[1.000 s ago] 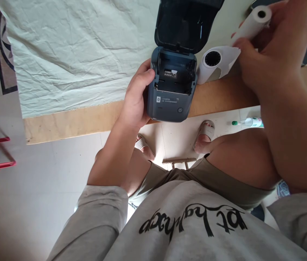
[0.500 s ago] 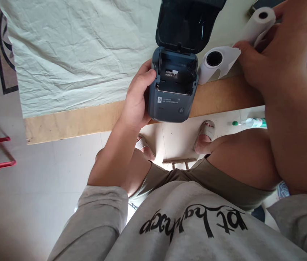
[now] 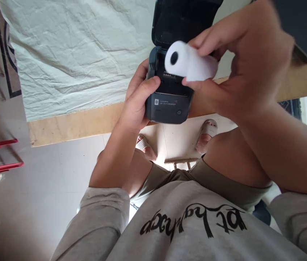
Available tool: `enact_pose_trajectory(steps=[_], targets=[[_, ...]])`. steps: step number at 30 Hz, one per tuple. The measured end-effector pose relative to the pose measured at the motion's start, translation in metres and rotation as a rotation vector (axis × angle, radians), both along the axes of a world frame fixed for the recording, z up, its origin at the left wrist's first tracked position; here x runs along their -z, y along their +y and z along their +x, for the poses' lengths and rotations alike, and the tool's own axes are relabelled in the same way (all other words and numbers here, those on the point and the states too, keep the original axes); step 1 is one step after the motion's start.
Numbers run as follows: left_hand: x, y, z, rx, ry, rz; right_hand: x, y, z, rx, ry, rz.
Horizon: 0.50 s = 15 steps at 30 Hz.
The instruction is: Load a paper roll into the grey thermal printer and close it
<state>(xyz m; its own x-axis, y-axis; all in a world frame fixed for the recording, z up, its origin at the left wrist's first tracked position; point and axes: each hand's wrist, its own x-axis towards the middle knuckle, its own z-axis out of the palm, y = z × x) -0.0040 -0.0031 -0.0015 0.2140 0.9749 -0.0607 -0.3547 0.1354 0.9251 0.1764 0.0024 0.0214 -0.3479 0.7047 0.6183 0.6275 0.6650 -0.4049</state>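
A dark blue-grey portable label printer [image 3: 167, 103] has its black lid [image 3: 184, 23] swung up and its paper compartment exposed. My left hand [image 3: 139, 94] is closed around the printer's left side, thumb over the compartment's edge. Between the thumb and fingers of my right hand [image 3: 240, 69] is a white paper roll [image 3: 194, 65] with a dark core hole. It is held tilted above the compartment, covering part of it; whether the two touch I cannot tell. The second roll is out of sight, probably behind my right hand.
A pale crumpled cloth [image 3: 83, 47] covers the table, leaving its bare wooden edge [image 3: 88, 121] along my side. A dark flat object [image 3: 302, 25] lies at the upper right. A red-barred rack [image 3: 1, 168] stands at the far left, past the table's corner.
My right hand has moved left from the upper right, bringing a paper roll over the printer's compartment. The second roll has gone from view. My left hand still holds the printer in nearly the same place.
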Motion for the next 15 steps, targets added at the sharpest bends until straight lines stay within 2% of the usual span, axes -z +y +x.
enact_pose_trajectory(steps=[3,7,11,15], targets=[[-0.003,-0.003,-0.001,0.014,0.002,0.004,-0.003,-0.001,-0.013,0.053,-0.085,0.001],[-0.004,-0.004,-0.001,0.021,0.015,-0.012,0.0,0.005,-0.016,0.111,-0.148,-0.033],[-0.005,-0.003,-0.001,0.024,0.016,0.012,-0.002,-0.002,-0.018,0.141,-0.169,-0.016],[-0.004,-0.002,-0.001,0.051,0.01,0.078,-0.004,-0.013,-0.02,0.069,-0.231,0.062]])
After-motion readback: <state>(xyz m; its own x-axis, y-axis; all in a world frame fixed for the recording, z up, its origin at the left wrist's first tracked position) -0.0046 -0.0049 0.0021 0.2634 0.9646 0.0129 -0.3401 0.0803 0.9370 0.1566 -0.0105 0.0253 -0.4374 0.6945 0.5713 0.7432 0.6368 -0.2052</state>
